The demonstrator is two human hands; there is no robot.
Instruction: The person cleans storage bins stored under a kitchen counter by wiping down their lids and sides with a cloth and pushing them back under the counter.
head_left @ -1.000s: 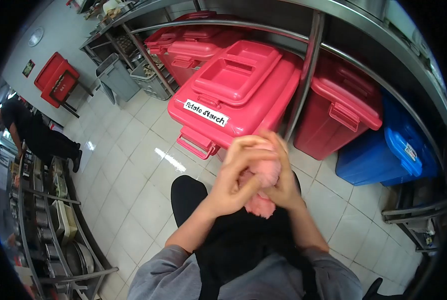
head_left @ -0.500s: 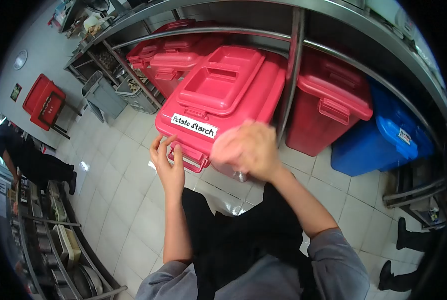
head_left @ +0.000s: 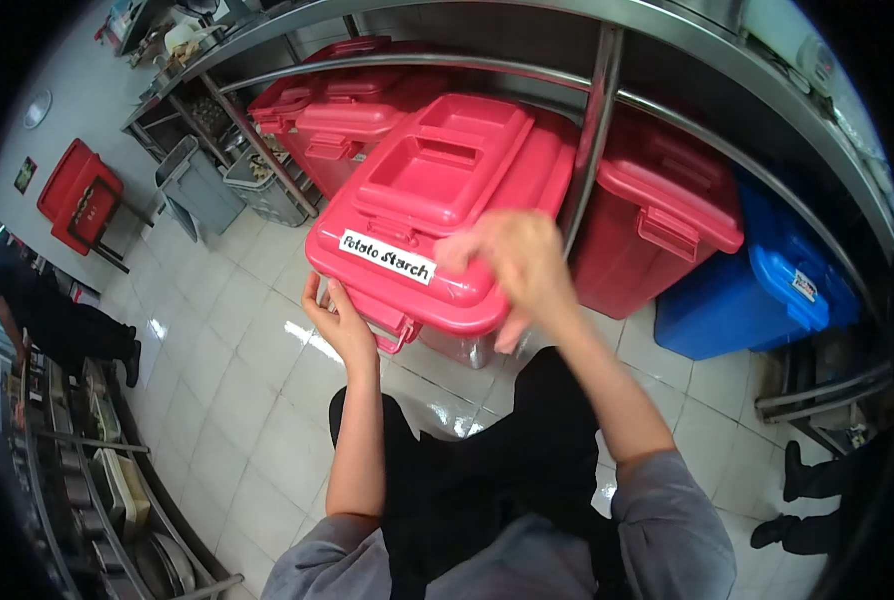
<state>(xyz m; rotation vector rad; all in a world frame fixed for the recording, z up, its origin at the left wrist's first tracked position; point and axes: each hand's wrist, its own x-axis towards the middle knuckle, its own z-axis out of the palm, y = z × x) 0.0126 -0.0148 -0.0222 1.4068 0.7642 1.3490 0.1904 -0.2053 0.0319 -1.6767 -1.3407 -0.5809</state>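
Note:
In the head view, a red lidded bin [head_left: 537, 190] stands before me, with a white "Potato Starch" label [head_left: 387, 256] on its closed lid. My right hand [head_left: 532, 260], blurred by motion, is closed around a pink cloth [head_left: 457, 250] over the lid's front right part. Part of the cloth hangs below that hand, past the lid's edge. At the front left rim is my left hand [head_left: 342, 325], fingers apart, their tips against the underside of the rim beside the red latch handle [head_left: 392, 330].
More red bins [head_left: 342, 120] stand behind left, another red bin [head_left: 647, 230] and a blue bin [head_left: 757, 290] to the right. A metal table leg [head_left: 597, 130] rises close to the lid. People stand at far left and lower right. A pan rack [head_left: 117, 490] is lower left.
My right hand with the pink cloth has moved slightly up and right, and the cloth's shape has changed. My left hand's fingertips have gone from the lid's edge to beneath it.

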